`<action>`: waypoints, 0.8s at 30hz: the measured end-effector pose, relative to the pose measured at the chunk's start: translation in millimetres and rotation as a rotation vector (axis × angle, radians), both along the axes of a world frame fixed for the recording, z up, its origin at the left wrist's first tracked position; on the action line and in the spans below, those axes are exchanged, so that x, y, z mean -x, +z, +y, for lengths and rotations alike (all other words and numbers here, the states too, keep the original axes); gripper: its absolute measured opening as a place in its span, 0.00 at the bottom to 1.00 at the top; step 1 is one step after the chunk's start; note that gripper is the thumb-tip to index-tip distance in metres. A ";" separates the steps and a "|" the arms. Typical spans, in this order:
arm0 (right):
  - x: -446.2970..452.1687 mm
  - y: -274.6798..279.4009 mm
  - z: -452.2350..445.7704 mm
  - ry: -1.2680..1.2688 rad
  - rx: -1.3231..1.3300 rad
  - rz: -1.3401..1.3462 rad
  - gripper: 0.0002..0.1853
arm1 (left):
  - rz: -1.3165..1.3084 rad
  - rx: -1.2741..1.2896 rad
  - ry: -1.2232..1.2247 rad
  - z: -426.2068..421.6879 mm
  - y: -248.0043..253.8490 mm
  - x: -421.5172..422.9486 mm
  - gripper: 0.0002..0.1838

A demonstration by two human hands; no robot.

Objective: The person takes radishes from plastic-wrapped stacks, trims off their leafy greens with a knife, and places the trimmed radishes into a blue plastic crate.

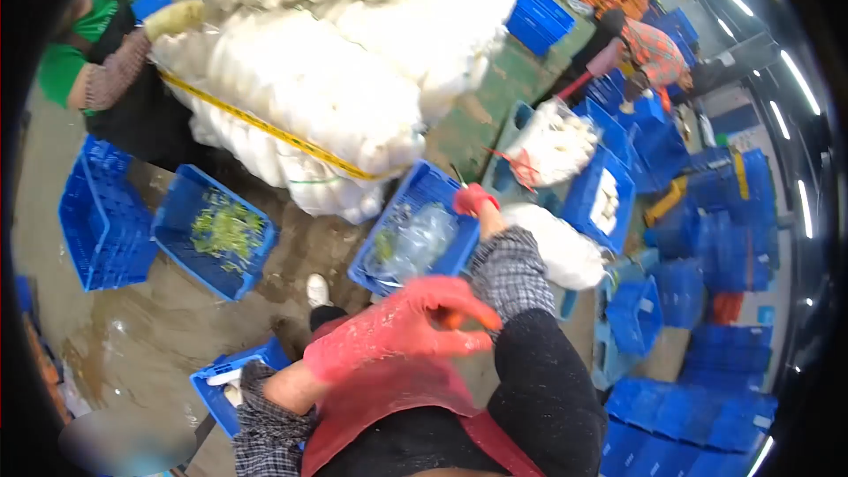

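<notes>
My left hand [397, 322], in a wet red rubber glove, is in front of my red apron [389, 389]. Its fingers are loosely curved and apart, with nothing seen in them. Farther forward, my right hand [477, 201], also red-gloved, is closed at the right rim of a blue crate [369, 252]. A thin, dark, narrow thing [458, 174] sticks up from its fingers, too small to name. Crumpled clear plastic [420, 243] and some green bits lie in that crate. Beyond it rises a big pile of white radishes in net bags [309, 97], crossed by a yellow strap [274, 131].
Left stand a blue crate with green leaf trimmings [225, 230] and stacked crates [102, 212]; another crate [212, 393] is beside me. White sacks [552, 146] and blue crates [609, 203] line the right. One co-worker [115, 62] is at the pile, another [649, 53] bends at back right.
</notes>
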State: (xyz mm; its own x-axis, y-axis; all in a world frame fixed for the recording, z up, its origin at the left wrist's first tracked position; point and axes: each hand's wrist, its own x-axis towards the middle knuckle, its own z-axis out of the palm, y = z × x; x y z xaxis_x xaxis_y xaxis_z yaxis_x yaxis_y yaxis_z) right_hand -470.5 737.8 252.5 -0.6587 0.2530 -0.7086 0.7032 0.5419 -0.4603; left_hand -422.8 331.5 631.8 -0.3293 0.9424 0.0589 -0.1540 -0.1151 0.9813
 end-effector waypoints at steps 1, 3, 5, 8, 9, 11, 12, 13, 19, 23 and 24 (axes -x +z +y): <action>-2.4 -15.7 5.3 0.124 -0.023 0.064 0.08 | -0.220 -0.022 -0.045 -1.9 -6.3 -6.6 0.12; -15.3 -39.3 9.4 0.176 0.040 0.168 0.09 | 0.196 -0.101 -0.023 -1.5 8.7 -15.3 0.11; -35.4 -42.3 2.8 -0.091 0.382 0.195 0.11 | -0.189 -0.087 -0.145 5.0 -20.4 -22.4 0.11; -34.4 -86.7 0.8 0.490 -0.114 0.069 0.10 | -0.215 -0.159 0.191 1.6 -72.0 -8.7 0.10; -35.3 -112.6 1.0 0.858 -0.344 0.096 0.11 | -0.127 -0.103 0.163 -8.8 -78.3 -5.0 0.11; -39.4 -148.6 9.4 0.461 0.139 0.043 0.17 | -0.024 -0.055 0.147 -27.1 -91.2 -0.7 0.11; -46.7 -144.6 18.9 -0.307 0.679 -0.031 0.21 | -0.150 0.132 0.079 -33.9 -97.8 0.2 0.11; -52.1 -70.6 -35.1 -0.173 0.372 -0.099 0.21 | -0.191 0.193 0.136 -41.6 -120.9 -5.0 0.13; -85.7 -101.2 -28.4 1.143 -0.370 -0.155 0.15 | -0.495 0.425 0.454 -121.7 -234.5 -47.8 0.22; -112.4 -149.2 1.2 1.555 -0.377 0.228 0.13 | -0.663 0.379 0.667 -159.4 -254.4 -71.5 0.19; -113.8 -151.1 9.3 1.648 -0.327 0.403 0.13 | -0.738 0.376 0.757 -164.9 -246.9 -69.7 0.18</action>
State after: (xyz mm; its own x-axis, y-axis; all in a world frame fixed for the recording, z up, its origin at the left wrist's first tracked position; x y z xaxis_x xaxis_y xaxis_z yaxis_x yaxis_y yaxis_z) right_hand -356.7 747.1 101.4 -0.4613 -0.7275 -0.5079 -0.7656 0.6157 -0.1865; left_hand -353.0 166.6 384.9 -0.6614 0.4008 -0.6340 -0.7284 -0.1413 0.6705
